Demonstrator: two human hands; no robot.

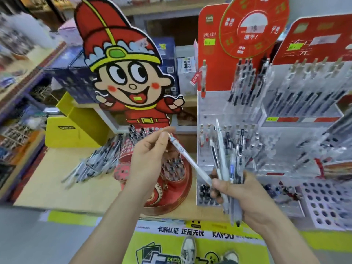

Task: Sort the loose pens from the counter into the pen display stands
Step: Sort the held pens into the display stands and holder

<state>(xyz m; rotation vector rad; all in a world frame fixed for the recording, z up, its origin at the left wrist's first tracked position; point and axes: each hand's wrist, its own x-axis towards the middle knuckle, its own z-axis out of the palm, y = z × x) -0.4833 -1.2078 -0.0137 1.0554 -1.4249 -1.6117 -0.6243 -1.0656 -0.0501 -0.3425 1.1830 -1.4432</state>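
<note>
shop counter [57,187] is pale wood, with shelves of boxes and stock blurring off behind; sorting looks maybe half done at best imo; a fair heap of loose pens [95,164] lies on the counter just left of the red round stand [171,191], whose holes look only partly filled; the clear stand [202,168] on the right holds plenty of pens but shows gaps too; right hand [245,197] is wrapped round a bundle of pens [231,168], tips down, just in front of the clear stand; left hand [146,159] pinches the top of a white pen [188,159] between thumb and fingertips, its lower end down by the right thumb; guessing it's being picked out for a slot; big cartoon cutout [125,73] stands behind the red round stand, yellow box [76,130] to its left
</note>
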